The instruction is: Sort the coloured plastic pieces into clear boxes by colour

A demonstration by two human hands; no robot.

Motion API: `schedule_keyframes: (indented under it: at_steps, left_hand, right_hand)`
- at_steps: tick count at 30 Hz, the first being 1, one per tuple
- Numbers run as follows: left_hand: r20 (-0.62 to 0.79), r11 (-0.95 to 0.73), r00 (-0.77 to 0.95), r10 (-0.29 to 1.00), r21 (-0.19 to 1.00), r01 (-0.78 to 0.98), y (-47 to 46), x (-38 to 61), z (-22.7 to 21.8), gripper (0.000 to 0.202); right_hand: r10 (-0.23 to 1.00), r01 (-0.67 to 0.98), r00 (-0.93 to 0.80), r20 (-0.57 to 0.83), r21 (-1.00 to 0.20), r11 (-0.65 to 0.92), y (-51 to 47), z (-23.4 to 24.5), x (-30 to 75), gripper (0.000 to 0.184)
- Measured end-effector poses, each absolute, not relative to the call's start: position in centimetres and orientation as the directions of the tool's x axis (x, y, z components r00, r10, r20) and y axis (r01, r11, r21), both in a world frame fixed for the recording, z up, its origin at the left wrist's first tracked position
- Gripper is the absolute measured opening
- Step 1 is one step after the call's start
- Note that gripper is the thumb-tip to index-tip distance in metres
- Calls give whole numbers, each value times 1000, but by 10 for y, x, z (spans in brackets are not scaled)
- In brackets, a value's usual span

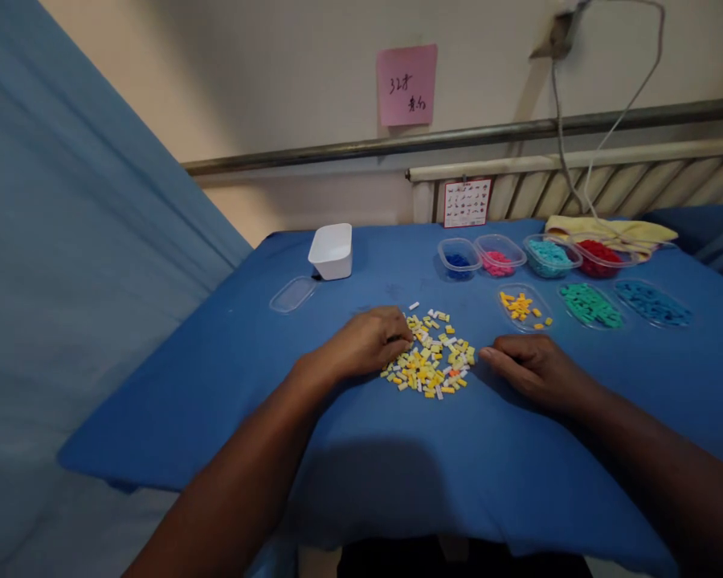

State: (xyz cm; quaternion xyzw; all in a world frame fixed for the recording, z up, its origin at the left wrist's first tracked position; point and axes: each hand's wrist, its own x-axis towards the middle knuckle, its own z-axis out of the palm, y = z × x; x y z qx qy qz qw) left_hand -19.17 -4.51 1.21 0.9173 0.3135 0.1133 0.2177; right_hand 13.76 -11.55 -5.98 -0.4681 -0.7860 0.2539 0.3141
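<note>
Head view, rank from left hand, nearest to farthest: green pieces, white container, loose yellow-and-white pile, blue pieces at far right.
From the left hand:
1. Loose yellow-and-white pile: at its fingertips, on its right.
2. White container: beyond it, to the left.
3. Green pieces: well to the right.
4. Blue pieces: farther right, past the green.

A pile of small pieces [427, 371] lies on the table [265, 377] between the left hand [373, 341] and the right hand [531, 373], with a box [331, 266] and a lid [293, 295] beyond the left hand and tubs [459, 270] beyond the right.
</note>
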Motion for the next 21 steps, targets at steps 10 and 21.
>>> schedule_keyframes:
  at_steps: [10, 21]
  left_hand:
    - [162, -774, 807, 568, 437, 458, -53, -214, 5, 16]
    - [128, -690, 702, 701, 372, 621, -50, -227, 6, 21]
  right_hand:
    - [717, 593, -529, 454, -406, 695, -99, -29, 98, 18]
    - [650, 622, -755, 87, -220, 752, -49, -8, 79, 24]
